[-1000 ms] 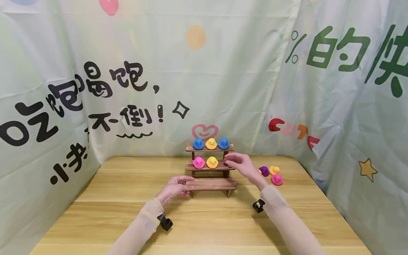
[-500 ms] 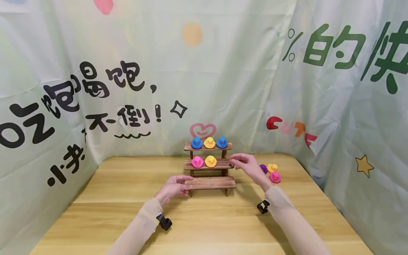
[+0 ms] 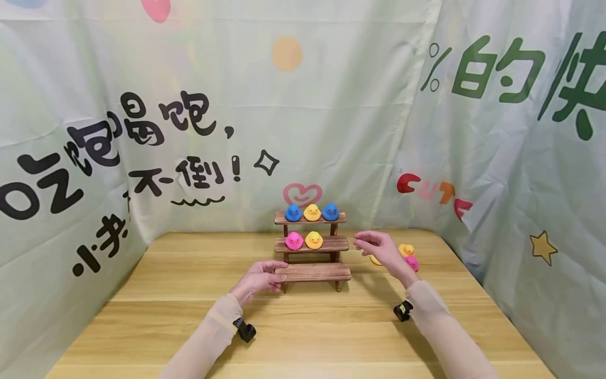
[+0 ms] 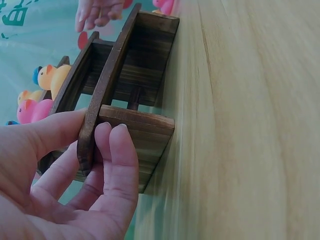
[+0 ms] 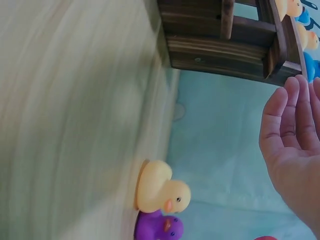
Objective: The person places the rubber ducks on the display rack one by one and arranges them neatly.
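Wooden three-tier stand (image 3: 318, 272) rests on the table (image 3: 303, 331), its lowest tier pinched at the left end between thumb and fingers of the left hand (image 3: 256, 278). Five toy ducks (image 3: 312, 212) line the upper tiers: two blue, two yellow, one pink. Rightward, the right hand (image 3: 382, 252), fingers loosely extended, holding nothing, partly blocks four loose ducks (image 3: 406, 250): two yellow, one pink, one purple.

Printed curtains (image 3: 341, 105) screen this wooden table (image 3: 322, 337) like a booth.
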Motion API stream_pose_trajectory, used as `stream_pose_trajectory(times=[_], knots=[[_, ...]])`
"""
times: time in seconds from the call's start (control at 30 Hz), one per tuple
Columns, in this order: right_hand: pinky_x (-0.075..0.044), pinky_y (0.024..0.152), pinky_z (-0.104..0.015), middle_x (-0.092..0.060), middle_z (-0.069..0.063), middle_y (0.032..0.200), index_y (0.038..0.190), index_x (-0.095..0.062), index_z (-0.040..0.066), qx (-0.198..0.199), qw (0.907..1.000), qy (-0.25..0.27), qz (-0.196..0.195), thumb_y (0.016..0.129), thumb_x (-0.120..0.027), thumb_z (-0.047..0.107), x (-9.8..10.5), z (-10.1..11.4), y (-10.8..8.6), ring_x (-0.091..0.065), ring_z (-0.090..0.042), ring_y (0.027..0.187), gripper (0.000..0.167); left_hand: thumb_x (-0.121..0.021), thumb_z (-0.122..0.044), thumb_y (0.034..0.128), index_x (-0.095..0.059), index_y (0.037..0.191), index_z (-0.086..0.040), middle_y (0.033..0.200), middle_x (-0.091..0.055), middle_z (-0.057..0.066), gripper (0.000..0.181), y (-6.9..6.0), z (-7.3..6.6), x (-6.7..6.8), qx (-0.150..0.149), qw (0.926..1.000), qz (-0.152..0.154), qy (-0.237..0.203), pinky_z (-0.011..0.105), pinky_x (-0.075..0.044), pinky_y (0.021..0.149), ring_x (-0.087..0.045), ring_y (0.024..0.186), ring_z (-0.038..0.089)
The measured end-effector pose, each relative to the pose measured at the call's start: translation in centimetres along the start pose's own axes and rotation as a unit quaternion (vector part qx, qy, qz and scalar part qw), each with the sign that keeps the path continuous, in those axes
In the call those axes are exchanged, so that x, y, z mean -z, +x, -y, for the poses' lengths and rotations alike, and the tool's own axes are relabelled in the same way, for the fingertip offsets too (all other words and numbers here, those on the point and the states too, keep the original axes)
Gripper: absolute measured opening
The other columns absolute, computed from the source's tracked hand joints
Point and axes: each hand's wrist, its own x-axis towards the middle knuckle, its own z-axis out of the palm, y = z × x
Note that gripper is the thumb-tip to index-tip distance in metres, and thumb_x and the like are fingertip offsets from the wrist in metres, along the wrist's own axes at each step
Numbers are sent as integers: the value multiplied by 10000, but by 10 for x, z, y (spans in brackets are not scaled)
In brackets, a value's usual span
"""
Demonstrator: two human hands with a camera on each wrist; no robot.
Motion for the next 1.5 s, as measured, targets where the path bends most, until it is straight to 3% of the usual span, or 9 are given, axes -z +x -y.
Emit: stream_pose_trajectory(times=[0.17,0.3,0.37,0.63,0.83,1.0,1.2,1.5], knots=[[-588,773,-291,-699,-134,1095,1256,-584,-69,-230,9997,86,65,971,-622,205,8,-6,-4,-650,-105,903,397,-689,-37,884,-609,1290,-17,940,-666,62,414,1,1,0,-15,10000,65,-59,279,-588,660,-617,683,139],[-593,766,-324,-708,13,1016,1268,-587,-50,-374,9992,52,119,962,-637,208,16,-12,-6,-652,-135,903,403,-688,-34,883,-612,1287,-23,918,-670,61,412,1,2,1,4,9999,86,-54,265,-586,649,-625,680,137],[-592,763,-352,-709,21,1006,1268,-593,-38,-389,9991,-85,175,957,-644,224,20,-16,-8,-653,-136,892,410,-686,-27,880,-612,1287,-25,903,-675,64,413,1,3,1,18,10000,70,-39,261,-584,640,-625,674,137],[-581,835,-395,-694,-160,1129,1220,-626,-46,-462,9962,-700,255,931,-679,209,34,-25,-16,-667,-143,960,389,-679,-26,887,-604,1296,-15,866,-684,64,415,1,2,3,-15,10000,65,-7,280,-586,656,-629,674,132],[-545,838,-248,-644,-275,1198,1202,-631,-79,-608,9911,-1060,521,911,-700,185,50,-29,-22,-638,-60,943,399,-682,-27,886,-599,1301,-12,872,-690,82,423,1,2,3,-43,9999,99,6,282,-589,653,-647,671,144],[-522,777,-190,-656,-248,1162,1146,-656,-82,-591,9884,-1305,510,894,-717,164,61,-31,-25,-606,-53,920,358,-684,-25,880,-610,1293,-29,896,-682,80,420,2,2,3,-3,10000,81,-21,269,-583,648,-639,682,145],[-494,753,-210,-671,-177,1137,1120,-688,-21,-737,9813,-1761,252,883,-733,185,73,-33,-28,-576,-188,996,317,-679,-20,882,-613,1288,-33,873,-683,86,411,3,0,3,1,9999,104,-59,242,-567,616,-631,668,138],[-497,768,-208,-593,-256,1258,1169,-659,-45,-804,9772,-1960,155,883,-728,138,88,-42,-35,-567,-290,1057,347,-691,-42,882,-618,1284,-35,920,-717,143,409,1,0,3,25,10000,76,-3,221,-529,574,-624,652,122]])
